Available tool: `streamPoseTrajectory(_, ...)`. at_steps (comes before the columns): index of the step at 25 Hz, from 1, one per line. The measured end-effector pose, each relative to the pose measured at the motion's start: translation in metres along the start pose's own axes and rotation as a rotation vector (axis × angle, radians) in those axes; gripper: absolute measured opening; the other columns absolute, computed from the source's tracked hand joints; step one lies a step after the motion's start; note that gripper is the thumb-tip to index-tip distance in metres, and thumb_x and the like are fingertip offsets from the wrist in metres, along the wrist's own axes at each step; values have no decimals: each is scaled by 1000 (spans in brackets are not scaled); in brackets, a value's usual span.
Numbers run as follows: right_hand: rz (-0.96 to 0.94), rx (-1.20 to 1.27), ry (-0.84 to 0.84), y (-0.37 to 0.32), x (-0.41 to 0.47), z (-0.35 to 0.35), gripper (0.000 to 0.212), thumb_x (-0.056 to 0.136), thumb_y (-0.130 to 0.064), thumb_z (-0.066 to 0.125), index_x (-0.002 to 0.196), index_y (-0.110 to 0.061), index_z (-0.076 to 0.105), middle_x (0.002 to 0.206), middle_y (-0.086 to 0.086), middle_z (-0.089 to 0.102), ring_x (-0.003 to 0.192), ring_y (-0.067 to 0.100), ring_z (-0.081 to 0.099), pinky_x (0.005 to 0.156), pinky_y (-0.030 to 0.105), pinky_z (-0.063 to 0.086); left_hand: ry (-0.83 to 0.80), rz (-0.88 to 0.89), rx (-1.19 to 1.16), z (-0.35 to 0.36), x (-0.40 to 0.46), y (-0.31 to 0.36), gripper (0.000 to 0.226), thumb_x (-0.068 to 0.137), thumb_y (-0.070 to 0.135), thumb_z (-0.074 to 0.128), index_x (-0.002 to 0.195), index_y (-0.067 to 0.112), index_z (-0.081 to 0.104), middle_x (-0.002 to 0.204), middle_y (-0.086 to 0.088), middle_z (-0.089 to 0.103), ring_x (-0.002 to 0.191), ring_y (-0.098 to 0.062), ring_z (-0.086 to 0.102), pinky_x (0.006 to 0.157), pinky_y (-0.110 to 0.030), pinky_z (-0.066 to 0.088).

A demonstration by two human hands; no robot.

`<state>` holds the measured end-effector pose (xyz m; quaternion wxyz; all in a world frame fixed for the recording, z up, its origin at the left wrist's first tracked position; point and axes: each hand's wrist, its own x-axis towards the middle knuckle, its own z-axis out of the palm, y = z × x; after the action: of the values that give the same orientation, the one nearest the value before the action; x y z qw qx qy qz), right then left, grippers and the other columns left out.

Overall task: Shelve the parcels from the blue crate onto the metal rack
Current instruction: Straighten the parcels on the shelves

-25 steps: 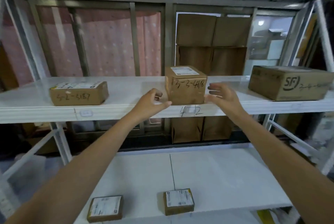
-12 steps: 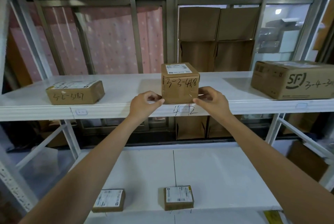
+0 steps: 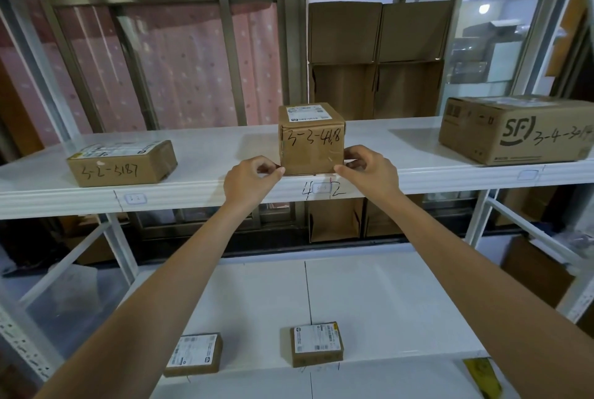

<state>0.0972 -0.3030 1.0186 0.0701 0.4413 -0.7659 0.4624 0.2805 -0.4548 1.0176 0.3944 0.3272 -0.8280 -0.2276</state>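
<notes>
1. The cube parcel (image 3: 311, 141) sits upright at the near edge of the rack's upper shelf (image 3: 218, 154), centre. Its handwritten face points toward you and its label faces up; no clear long axis.
2. Your left hand (image 3: 249, 178) pinches the parcel's lower left corner, fingers curled.
3. Your right hand (image 3: 369, 170) pinches the lower right corner.
4. A flat parcel (image 3: 122, 162) lies to the left, long axis left-right; a large SF box (image 3: 517, 128) is far right.

Both arms outstretched, left hand (image 3: 249, 177) and right hand (image 3: 369, 170) curled, fingertips pinching.
</notes>
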Motion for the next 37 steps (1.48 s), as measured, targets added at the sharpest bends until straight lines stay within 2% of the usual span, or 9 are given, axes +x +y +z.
streamPoseTrajectory(5, 30, -31, 14, -2, 1, 4, 30, 83, -46, 68, 108, -29, 64, 102, -10, 72, 89, 7, 64, 64, 18, 41, -1, -14, 28, -2, 1, 2, 17, 85, 46, 64, 84, 29, 69, 94, 11, 72, 85, -4, 58, 59, -17, 36)
streamPoseTrajectory(9, 40, 10, -14, -5, -2, 1, 26, 84, -38, 70, 107, -26, 64, 102, -11, 70, 89, 5, 62, 70, 18, 43, -15, -13, 5, -3, 1, 2, 19, 86, 41, 65, 89, 23, 70, 96, 7, 72, 92, -11, 63, 72, -24, 44)
streamPoseTrajectory(12, 27, 151, 19, -2, -12, -13, 25, 86, -24, 71, 109, -21, 64, 107, -11, 66, 98, 6, 62, 87, 23, 51, 89, 111, -126, -4, -11, 4, 15, 84, 24, 69, 93, 12, 65, 96, -1, 68, 92, -16, 62, 81, -31, 52)
streamPoseTrajectory(15, -25, 143, 140, 12, -25, -43, 24, 86, -18, 70, 110, -17, 66, 114, -4, 68, 103, 11, 63, 92, 27, 52, 229, 297, -129, 2, -27, 21, 17, 81, 17, 69, 92, 10, 60, 96, -4, 62, 91, -18, 58, 83, -41, 51)
streamPoseTrajectory(18, -45, 144, 161, 29, -33, -78, 24, 87, -16, 70, 110, -13, 65, 114, 0, 69, 104, 14, 65, 91, 30, 54, 193, 385, -160, 18, -37, 57, 18, 80, 17, 69, 93, 10, 59, 97, -1, 61, 92, -16, 56, 84, -38, 50)
streamPoseTrajectory(25, -81, 126, 251, 87, -38, -171, 25, 84, -17, 71, 109, -15, 66, 104, -4, 68, 96, 10, 64, 88, 31, 55, 64, 438, -208, 103, -47, 161, 21, 82, 19, 68, 97, 9, 58, 99, -2, 58, 88, -15, 56, 79, -32, 49)
streamPoseTrajectory(31, -163, 175, 400, 179, -18, -283, 30, 79, -21, 73, 106, -15, 59, 104, -1, 64, 95, 13, 61, 81, 29, 53, 71, 266, -251, 211, -52, 250, 28, 82, 26, 70, 102, 12, 55, 106, -2, 59, 96, -15, 57, 78, -22, 45)
streamPoseTrajectory(34, -128, 137, 409, 226, -9, -317, 36, 79, -19, 73, 110, -13, 56, 110, 1, 60, 100, 14, 57, 86, 35, 51, 48, 124, -228, 249, -53, 275, 33, 83, 31, 70, 106, 12, 54, 112, -4, 60, 102, -16, 58, 85, -29, 48)
streamPoseTrajectory(37, -58, 157, 329, 258, 1, -329, 44, 79, -23, 74, 116, -15, 53, 115, -2, 58, 106, 15, 56, 91, 36, 50, 44, 31, -204, 263, -47, 289, 32, 86, 31, 68, 107, 12, 54, 116, -6, 62, 101, -17, 59, 81, -27, 48)
